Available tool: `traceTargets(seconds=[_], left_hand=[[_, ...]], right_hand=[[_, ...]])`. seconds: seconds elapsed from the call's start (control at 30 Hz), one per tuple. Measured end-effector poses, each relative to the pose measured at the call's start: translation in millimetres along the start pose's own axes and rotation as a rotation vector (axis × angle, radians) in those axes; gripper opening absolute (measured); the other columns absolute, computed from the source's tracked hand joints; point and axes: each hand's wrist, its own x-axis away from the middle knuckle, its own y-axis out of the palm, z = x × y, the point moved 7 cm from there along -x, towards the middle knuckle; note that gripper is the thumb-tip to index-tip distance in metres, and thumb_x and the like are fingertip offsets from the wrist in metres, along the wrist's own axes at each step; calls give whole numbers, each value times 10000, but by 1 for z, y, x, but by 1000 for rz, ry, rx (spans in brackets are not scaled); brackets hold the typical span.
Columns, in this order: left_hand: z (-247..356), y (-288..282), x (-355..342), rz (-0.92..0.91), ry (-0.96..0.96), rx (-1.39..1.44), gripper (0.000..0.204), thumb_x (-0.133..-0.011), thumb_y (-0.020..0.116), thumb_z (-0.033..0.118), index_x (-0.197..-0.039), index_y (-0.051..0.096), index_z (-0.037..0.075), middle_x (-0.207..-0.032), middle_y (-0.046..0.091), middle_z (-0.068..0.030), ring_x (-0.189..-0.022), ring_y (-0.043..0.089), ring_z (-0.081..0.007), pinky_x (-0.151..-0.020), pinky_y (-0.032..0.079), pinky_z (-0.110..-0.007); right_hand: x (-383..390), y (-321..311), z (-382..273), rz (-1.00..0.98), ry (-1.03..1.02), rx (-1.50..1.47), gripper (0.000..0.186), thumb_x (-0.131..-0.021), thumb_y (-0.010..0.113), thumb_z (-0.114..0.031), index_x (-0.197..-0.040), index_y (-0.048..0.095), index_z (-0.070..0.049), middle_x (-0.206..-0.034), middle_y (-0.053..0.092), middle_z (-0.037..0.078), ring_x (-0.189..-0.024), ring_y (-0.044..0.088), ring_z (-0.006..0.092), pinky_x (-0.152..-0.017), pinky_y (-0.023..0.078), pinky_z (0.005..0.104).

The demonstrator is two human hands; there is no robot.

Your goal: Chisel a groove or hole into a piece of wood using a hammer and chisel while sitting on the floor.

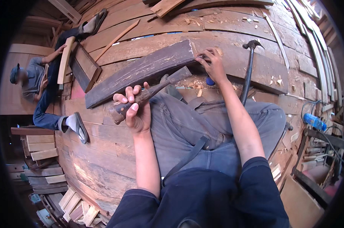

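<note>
My left hand (136,104) is wrapped round the wooden handle of a chisel (153,91), its flat metal blade pointing up and to the right. Below the blade's far side lies a dark, weathered timber (141,74) with a pale cut end. At that end my right hand (213,65) has its fingers bent and pressed together; what they pinch, if anything, is hidden. A claw hammer (249,64) with a dark handle rests head-up to the right of my right forearm. Something blue (210,81), partly covered, shows beneath my right wrist.
Another wide board (263,72) with wood chips on it lies beyond the hammer. Seated at far left, a person (35,78) holds a pale wood piece (66,60). Offcuts (79,207) are piled at lower left; a blue bottle (315,121) stands out at right.
</note>
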Motion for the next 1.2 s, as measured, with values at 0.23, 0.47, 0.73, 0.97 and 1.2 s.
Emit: traceTargets(seconds=[0.23, 0.47, 0.73, 0.97, 1.2], left_hand=[[-4, -2, -6, 18, -22, 27, 346, -662, 631, -33, -883, 476, 184, -866, 450, 27, -1017, 495, -170, -1142, 228, -529], [-3, -4, -9, 36, -13, 50, 346, -664, 634, -27, -878, 469, 189, -862, 442, 37, -1020, 488, -158, -1140, 227, -527], [-1, -7, -9, 22, -17, 96, 341, -678, 630, -27, -887, 468, 187, -887, 453, 34, -1031, 488, -160, -1143, 212, -523], [0, -3, -7, 5, -4, 121, 324, -702, 653, -7, -906, 490, 184, -892, 462, 23, -1047, 491, -173, -1140, 251, -520], [8, -14, -7, 57, 29, 158, 320, -690, 644, -5, -891, 493, 194, -880, 467, 32, -1028, 490, -167, -1131, 253, -520]], right_hand=[[0, 4, 6, 34, -76, 16, 190, -831, 702, -170, -967, 664, -43, -1002, 611, 124, -947, 608, 326, -827, 497, 391], [-2, -3, -10, -39, -61, 40, 162, -808, 710, -154, -921, 668, -45, -974, 620, 104, -960, 601, 303, -842, 477, 389], [2, -3, -16, -102, -179, 159, 250, -805, 721, -185, -1008, 640, -65, -1019, 637, 125, -1009, 595, 316, -864, 468, 397], [-10, -5, -13, -87, -159, 288, 312, -839, 699, -248, -1014, 592, -13, -985, 627, 196, -958, 597, 374, -823, 471, 427], [6, -14, -59, -183, -60, 302, 381, -860, 675, -341, -953, 551, 7, -873, 616, 231, -835, 587, 421, -719, 451, 458]])
